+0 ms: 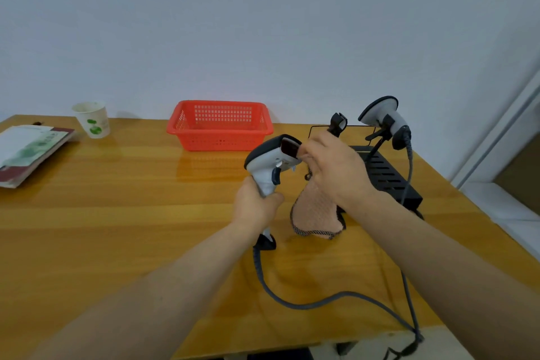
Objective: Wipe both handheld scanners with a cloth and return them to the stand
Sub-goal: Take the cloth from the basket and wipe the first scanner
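- Gripping the near scanner (271, 155) by its handle in the left hand (255, 204), fingers curled round it; holding it upright above the table (117, 213), just left of the stand (388, 181).
- Pinching the cloth (314, 213) in the right hand (336, 169) and pressing its upper end against that scanner's dark window; letting the lower part hang loose.
- Leaving the second scanner (380, 109) seated in the stand's right cradle, head up; showing the left cradle (338, 123) vacant.
- Judging the scanner as light, hard, smooth plastic, probably a little slippery; favouring a hold on the handle below the trigger, away from the window.
- Judging the cloth as soft and limp, netted on one face for some bite; favouring a bunched hold at one end.
- Expecting drag from the grey cable (344, 293) trailing off the handle's foot, possibly snagging during the return to the cradle.
- Hiding the right fingertips and the exact contact spot behind the back of the hand.
- Losing both cables past the table's near edge; blurring the stand's thin arms into its dark base.
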The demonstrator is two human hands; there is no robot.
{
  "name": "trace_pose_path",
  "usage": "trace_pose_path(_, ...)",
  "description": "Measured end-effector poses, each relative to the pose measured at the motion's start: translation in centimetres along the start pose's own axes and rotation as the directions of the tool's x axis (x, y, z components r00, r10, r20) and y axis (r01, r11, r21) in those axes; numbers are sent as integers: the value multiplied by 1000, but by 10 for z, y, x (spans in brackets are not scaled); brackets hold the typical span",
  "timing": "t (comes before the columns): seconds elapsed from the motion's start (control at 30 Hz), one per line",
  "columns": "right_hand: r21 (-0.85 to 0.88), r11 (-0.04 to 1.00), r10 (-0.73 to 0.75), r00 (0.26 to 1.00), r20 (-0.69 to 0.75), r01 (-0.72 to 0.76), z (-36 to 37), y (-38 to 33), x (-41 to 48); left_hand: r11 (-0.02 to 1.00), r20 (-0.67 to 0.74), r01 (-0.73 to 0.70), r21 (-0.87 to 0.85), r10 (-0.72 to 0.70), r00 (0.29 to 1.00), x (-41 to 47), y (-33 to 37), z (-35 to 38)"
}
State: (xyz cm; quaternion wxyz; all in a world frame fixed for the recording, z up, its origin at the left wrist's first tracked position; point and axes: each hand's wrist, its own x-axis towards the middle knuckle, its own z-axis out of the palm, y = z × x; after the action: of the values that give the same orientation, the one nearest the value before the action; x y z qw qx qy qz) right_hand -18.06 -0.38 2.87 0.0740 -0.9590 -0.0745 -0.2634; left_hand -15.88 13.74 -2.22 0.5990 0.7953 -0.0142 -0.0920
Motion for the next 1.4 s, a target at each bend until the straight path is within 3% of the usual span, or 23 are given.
trace_pose_path(0.17, 367, 923, 84, 991, 106, -118, -5, -5, 8, 1000, -1, 16, 12, -16, 1000, 1, -6, 0)
trace_pose_path(0.23, 322, 944, 66, 997, 38, -75, -7, -1, 11, 1000, 1, 0, 15, 0, 1000, 1, -4, 0)
trace_pose_path(0.3, 129, 992, -9, 999, -30, 13, -6, 4, 9, 1000, -6, -10, 18, 11, 1000, 1, 0, 0)
trace_pose_path(0.37, 1, 995, -97, 995, -6, 97, 1, 9, 5, 999, -14, -9, 39, 9, 1000, 1, 1, 0)
trace_pose_path(0.53, 268, 957, 89, 993, 75, -106, -1, -5, 6, 996, -33, 1, 86, 2, 999, 1, -3, -1)
trace_pose_path(0.67, 614, 718, 292, 943, 161, -327, -5, -26, 6, 986, -67, -34, 166, 45, 997, -1, -6, 1)
trace_pose_path(0.87, 794, 413, 388, 875, 291, -447, -2, -36, 4, 962, -142, -47, 269, 88, 986, -3, -11, -1)
trace_pose_path(0.9, 818, 331, 407, 853, 326, -470, -2, -37, 4, 956, -147, -56, 287, 102, 984, -3, -12, -1)
trace_pose_path(1.0, 868, -42, 474, 755, 453, -494, -4, -43, 5, 950, -149, -73, 302, 123, 981, -3, -12, -1)
trace_pose_path(1.03, 871, -110, 495, 733, 467, -480, -4, -43, 5, 950, -146, -72, 304, 121, 982, -3, -12, -1)
trace_pose_path(1.07, 878, -105, 512, 731, 450, -467, -3, -43, 5, 949, -143, -71, 307, 119, 983, -3, -12, -1)
trace_pose_path(1.1, 889, -31, 521, 752, 404, -456, -1, -43, 4, 949, -143, -69, 308, 118, 983, -3, -12, -1)
trace_pose_path(1.23, 801, 476, 393, 903, 174, -362, 3, -38, -1, 959, -138, -48, 278, 89, 986, -1, -11, -3)
trace_pose_path(1.4, 588, 797, 152, 988, 23, -136, 4, -25, 4, 989, -62, -17, 146, 26, 998, 2, -11, -3)
